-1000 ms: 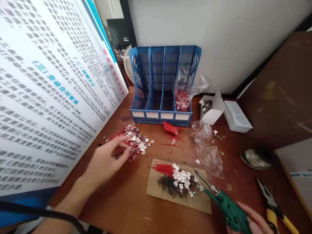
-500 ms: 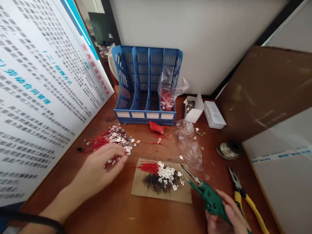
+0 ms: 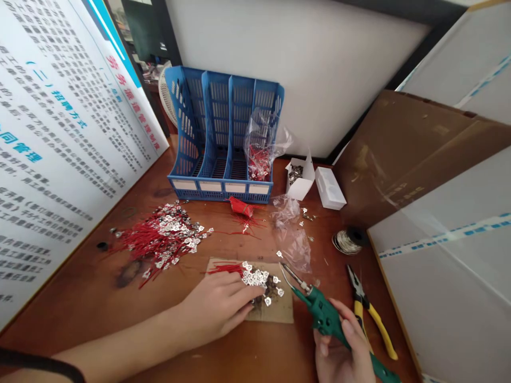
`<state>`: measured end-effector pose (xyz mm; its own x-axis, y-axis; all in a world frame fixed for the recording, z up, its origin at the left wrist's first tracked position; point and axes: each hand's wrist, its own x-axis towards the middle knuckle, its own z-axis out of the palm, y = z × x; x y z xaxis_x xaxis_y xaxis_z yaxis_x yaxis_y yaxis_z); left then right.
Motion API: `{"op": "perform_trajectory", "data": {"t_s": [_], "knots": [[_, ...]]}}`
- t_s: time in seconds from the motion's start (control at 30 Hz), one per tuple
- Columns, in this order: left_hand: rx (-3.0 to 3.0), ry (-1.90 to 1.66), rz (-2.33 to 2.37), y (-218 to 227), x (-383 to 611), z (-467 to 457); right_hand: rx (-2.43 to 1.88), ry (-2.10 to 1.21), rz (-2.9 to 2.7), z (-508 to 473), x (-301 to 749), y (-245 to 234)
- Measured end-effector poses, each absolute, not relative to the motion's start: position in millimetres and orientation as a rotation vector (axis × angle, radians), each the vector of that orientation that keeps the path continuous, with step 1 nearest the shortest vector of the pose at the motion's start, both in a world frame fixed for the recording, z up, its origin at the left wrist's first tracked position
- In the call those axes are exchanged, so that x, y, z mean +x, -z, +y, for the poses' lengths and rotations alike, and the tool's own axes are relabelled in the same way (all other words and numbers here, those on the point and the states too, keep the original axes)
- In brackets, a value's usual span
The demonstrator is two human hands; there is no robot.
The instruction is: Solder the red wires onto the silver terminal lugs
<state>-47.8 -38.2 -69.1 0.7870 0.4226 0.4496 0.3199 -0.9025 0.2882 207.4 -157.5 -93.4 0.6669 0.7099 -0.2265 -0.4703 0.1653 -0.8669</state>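
Note:
My right hand (image 3: 345, 343) is wrapped round a green soldering gun (image 3: 325, 314), its tip and thin solder feed tube pointing up and left beside the cardboard piece (image 3: 279, 314). My left hand (image 3: 221, 300) lies low over the cardboard, fingers drawn together at small metal tabs (image 3: 255, 277); what sits between finger and thumb is hidden. Red wires (image 3: 225, 267) reach out leftward from those tabs, partly behind the hand. A larger heap of red wires with metal tabs (image 3: 163, 234) lies on the table to the left.
At the back stands a blue file rack (image 3: 219, 186) with a bag of red wires (image 3: 259, 162). White boxes (image 3: 330, 189), a solder spool (image 3: 347, 242) and yellow-handled pliers (image 3: 365, 308) are on the right. A clear plastic bag (image 3: 295, 247) and a red wire bundle (image 3: 241, 207) lie mid-table.
My left hand has moved from the wire heap, right and down onto the tabs on the cardboard. The view has shifted to the right; my right hand still grips the soldering gun.

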Motion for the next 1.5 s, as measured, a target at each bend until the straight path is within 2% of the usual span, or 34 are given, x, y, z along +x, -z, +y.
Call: {"op": "perform_trajectory", "data": {"t_s": [0.5, 0.93, 1.5], "knots": [[2.911, -0.698, 0.514, 69, -58, -36, -1.098, -0.827, -0.274, -156, 206, 89], [2.776, -0.674, 0.5, 57, -83, -20, -1.116, -0.779, -0.277, -154, 202, 84], [2.785, -0.686, 0.506, 67, -72, -18, -1.163, -0.814, -0.195, -154, 203, 84]]}}
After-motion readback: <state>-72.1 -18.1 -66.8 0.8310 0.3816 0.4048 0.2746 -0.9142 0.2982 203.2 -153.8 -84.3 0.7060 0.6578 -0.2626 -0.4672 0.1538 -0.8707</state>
